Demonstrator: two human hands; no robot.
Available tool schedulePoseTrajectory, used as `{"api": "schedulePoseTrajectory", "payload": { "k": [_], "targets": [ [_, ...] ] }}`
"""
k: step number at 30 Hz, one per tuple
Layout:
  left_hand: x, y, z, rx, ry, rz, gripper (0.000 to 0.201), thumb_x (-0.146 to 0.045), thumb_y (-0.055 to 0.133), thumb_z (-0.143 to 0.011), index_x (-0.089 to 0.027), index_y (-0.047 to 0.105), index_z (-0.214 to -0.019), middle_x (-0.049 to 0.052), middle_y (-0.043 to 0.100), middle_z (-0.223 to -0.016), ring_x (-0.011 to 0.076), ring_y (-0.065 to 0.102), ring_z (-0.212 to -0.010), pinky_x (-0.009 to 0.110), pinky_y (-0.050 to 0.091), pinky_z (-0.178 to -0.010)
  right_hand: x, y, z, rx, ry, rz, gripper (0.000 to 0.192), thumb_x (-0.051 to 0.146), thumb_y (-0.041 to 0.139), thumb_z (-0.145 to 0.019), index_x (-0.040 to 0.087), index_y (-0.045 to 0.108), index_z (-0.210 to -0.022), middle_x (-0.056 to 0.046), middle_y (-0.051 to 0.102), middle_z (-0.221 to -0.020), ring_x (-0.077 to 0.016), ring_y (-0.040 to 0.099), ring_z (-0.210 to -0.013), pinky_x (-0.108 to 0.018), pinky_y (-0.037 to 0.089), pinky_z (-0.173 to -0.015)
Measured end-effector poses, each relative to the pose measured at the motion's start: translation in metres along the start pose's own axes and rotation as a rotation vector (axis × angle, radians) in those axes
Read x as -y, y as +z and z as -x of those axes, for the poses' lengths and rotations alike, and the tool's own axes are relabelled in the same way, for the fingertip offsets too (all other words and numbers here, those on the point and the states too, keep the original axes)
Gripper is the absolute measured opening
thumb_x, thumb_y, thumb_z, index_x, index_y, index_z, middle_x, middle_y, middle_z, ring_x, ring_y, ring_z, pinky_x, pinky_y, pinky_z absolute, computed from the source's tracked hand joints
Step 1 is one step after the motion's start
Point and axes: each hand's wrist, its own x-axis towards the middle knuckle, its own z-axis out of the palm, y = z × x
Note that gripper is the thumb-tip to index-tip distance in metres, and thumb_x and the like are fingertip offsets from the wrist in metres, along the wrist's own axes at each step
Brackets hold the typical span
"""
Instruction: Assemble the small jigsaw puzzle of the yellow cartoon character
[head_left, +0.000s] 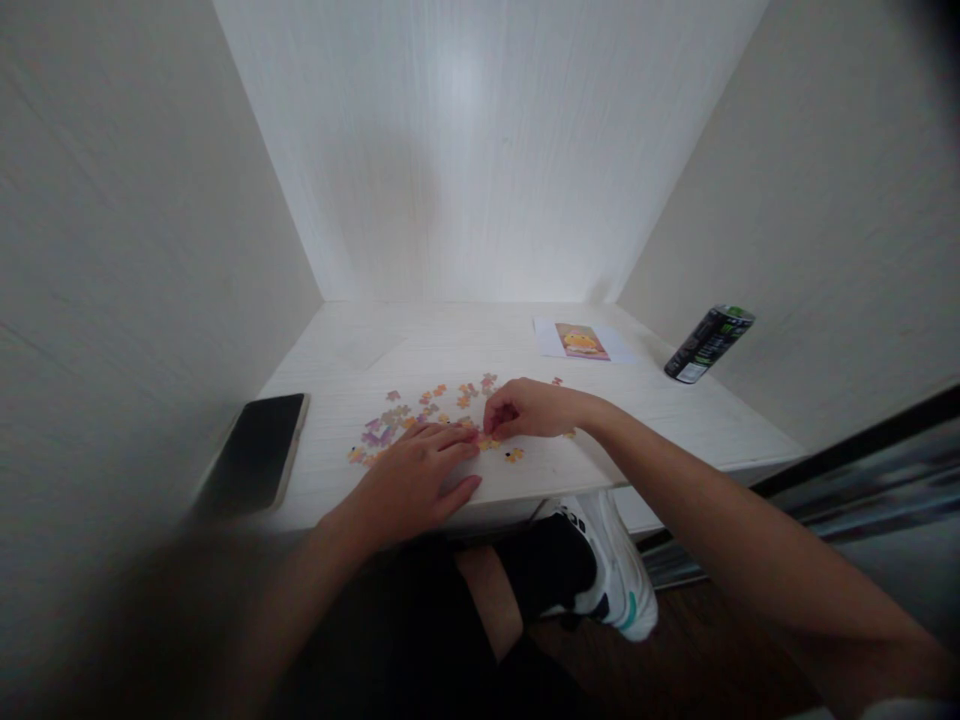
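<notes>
Head view: loose jigsaw pieces [386, 437], mostly orange, yellow, purple and grey, scattered mid-counter [465, 345], a bit left. Left hand [424, 475] palm down, fingers stretched out, over the near part of the spread; covers some pieces. Right hand [534, 407] just right of it, fingertips curled in by a few yellow pieces; can't tell if it's pinching one. It blocks the right part of the spread; a reddish piece [557, 381] shows just beyond the wrist. Yellow piece [514, 455] with dark dot lies apart, near edge side. Phone [259, 455], screen dark, at left by left wall. Far right: picture [583, 341] of a yellow figure on white paper [550, 340]. Dark can [707, 345] right, by right wall. White shoe [615, 570] below near edge, between forearms.
</notes>
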Motion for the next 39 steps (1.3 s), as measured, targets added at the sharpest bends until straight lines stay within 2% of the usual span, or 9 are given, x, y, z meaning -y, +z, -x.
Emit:
{"api": "schedulePoseTrajectory", "payload": {
  "k": [4,8,12,16,23,30,35,39],
  "targets": [
    [0.0,0.0,-0.001,-0.012,0.009,0.005,0.035,-0.039,0.049,-0.095,-0.022,0.06,-0.124,0.007,0.056,-0.139,0.0276,0.053,-0.126,0.051,0.035,-0.111,0.004,0.006,0.006,-0.063,-0.002,0.013,0.013,0.02,0.064,-0.082,0.016,0.073,-0.091,-0.001,0.069,-0.074,-0.0114,0.058,-0.064,-0.023,0.041,-0.058],
    [0.0,-0.001,-0.001,-0.038,0.016,0.018,0.034,-0.038,0.051,-0.094,-0.023,0.061,-0.122,0.007,0.057,-0.139,0.027,0.054,-0.125,0.05,0.036,-0.11,0.012,0.019,0.021,-0.242,-0.011,0.1,0.017,0.027,0.063,-0.086,0.017,0.073,-0.096,-0.005,0.071,-0.083,-0.0144,0.061,-0.073,-0.027,0.046,-0.067],
    [0.001,0.0,0.0,-0.05,0.025,0.03,0.034,-0.038,0.051,-0.094,-0.024,0.06,-0.123,0.006,0.058,-0.138,0.0259,0.054,-0.125,0.049,0.036,-0.11,0.02,0.037,0.037,-0.359,-0.136,0.23,0.019,0.027,0.059,-0.091,0.018,0.074,-0.098,-0.009,0.071,-0.099,-0.0182,0.063,-0.092,-0.033,0.048,-0.085],
    [0.002,0.002,0.001,-0.062,0.02,0.03,0.035,-0.038,0.052,-0.093,-0.025,0.06,-0.124,0.006,0.058,-0.138,0.0253,0.054,-0.125,0.048,0.036,-0.111,0.024,0.052,0.046,-0.427,-0.188,0.363,0.025,0.028,0.052,-0.095,0.019,0.073,-0.107,-0.01,0.072,-0.107,-0.0209,0.063,-0.097,-0.039,0.048,-0.089],
    [0.001,0.002,0.001,-0.044,0.005,0.025,0.037,-0.04,0.051,-0.094,-0.026,0.059,-0.127,0.006,0.058,-0.138,0.0252,0.054,-0.126,0.049,0.033,-0.112,0.031,0.061,0.056,-0.447,-0.172,0.452,0.033,0.032,0.052,-0.095,0.018,0.066,-0.121,-0.011,0.067,-0.121,-0.0269,0.055,-0.114,-0.046,0.047,-0.095],
    [0.003,0.002,0.001,-0.053,0.022,0.031,0.037,-0.04,0.054,-0.092,-0.026,0.059,-0.126,0.006,0.056,-0.139,0.0271,0.054,-0.125,0.049,0.035,-0.11,0.036,0.069,0.061,-0.441,-0.102,0.436,0.039,0.034,0.051,-0.094,0.018,0.06,-0.129,-0.012,0.063,-0.129,-0.0287,0.052,-0.119,-0.052,0.041,-0.102],
    [0.002,0.001,0.002,-0.027,0.041,0.018,0.04,-0.041,0.052,-0.093,-0.027,0.057,-0.13,0.007,0.055,-0.14,0.0263,0.048,-0.131,0.049,0.032,-0.113,0.034,0.067,0.06,-0.408,-0.114,0.436,0.04,0.032,0.051,-0.094,0.017,0.057,-0.131,-0.012,0.062,-0.13,-0.0279,0.052,-0.119,-0.05,0.041,-0.102],
    [0.002,-0.001,0.002,0.037,0.031,-0.011,0.046,-0.045,0.048,-0.095,-0.026,0.051,-0.137,0.01,0.048,-0.147,0.0281,0.044,-0.135,0.051,0.031,-0.114,0.032,0.062,0.06,-0.394,-0.128,0.441,0.038,0.032,0.05,-0.095,0.017,0.059,-0.129,-0.011,0.063,-0.129,-0.0278,0.052,-0.118,-0.049,0.041,-0.102]
  ]
}}
